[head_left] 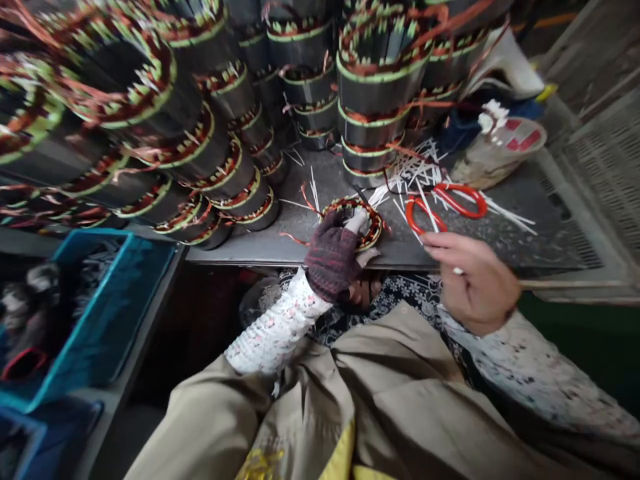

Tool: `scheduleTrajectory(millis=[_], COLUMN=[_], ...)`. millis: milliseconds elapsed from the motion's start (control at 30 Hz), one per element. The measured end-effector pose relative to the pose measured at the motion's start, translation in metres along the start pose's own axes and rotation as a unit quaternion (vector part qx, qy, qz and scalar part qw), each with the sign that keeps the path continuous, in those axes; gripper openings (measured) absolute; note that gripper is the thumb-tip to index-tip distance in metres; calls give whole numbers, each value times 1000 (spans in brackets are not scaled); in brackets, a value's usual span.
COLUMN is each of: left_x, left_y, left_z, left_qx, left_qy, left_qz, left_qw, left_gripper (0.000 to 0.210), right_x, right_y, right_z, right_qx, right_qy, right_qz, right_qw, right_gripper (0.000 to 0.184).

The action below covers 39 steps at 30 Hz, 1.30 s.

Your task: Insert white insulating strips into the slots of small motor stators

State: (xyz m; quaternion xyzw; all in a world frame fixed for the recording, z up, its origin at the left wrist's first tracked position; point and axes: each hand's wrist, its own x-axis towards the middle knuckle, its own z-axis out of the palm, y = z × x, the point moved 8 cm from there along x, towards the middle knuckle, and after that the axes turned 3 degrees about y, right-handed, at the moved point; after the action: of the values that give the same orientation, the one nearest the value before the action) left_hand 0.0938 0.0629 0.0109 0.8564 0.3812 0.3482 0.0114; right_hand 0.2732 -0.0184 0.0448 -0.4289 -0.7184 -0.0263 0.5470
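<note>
Your left hand curls closed on the ring at the bench edge, apparently steadying it; your right hand half-curls by the scissors, its hold unclear. Your next move likely needs the ring still.

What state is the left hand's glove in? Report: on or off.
On: the dark knitted glove covers the back of the left hand, meeting the patterned sleeve.

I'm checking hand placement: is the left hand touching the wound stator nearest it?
Touching: the head view shows the left hand over the wound stator, fingers reaching into its ring.
</note>
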Motion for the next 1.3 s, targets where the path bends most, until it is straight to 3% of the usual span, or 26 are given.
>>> scheduleTrajectory(millis=[100,233,333,500,600,733,967,1300], left_x=[0,2,2,1,-2,-5,-2,-2], left_y=[-4,-1,-4,-6,-10,-11,-2,-7], left_z=[3,2,2,7,6,4,1,6], left_qx=[-14,-24,-19,-41,-97,-92,-1,-55], left_qy=[2,14,19,-5,2,-5,29,-3], left_qz=[3,41,32,7,-31,-39,6,-15], left_qw=[1000,999,999,999,995,995,1000,998], left_gripper=[70,72,72,73,77,84,79,78], right_x=[-15,-28,-32,-23,-12,-9,-28,-35], right_y=[-21,-18,-15,-6,1,-6,-9,-3], right_z=[13,15,13,30,42,29,16,14], right_qx=[47,67,57,52,99,121,90,74], right_qy=[-65,-101,-105,-85,-33,54,-17,-18], right_qz=[-79,-77,-62,-7,46,39,49,73], right_qw=[994,990,991,995,993,990,995,994], right_gripper=[21,17,19,21,22,23,29,26])
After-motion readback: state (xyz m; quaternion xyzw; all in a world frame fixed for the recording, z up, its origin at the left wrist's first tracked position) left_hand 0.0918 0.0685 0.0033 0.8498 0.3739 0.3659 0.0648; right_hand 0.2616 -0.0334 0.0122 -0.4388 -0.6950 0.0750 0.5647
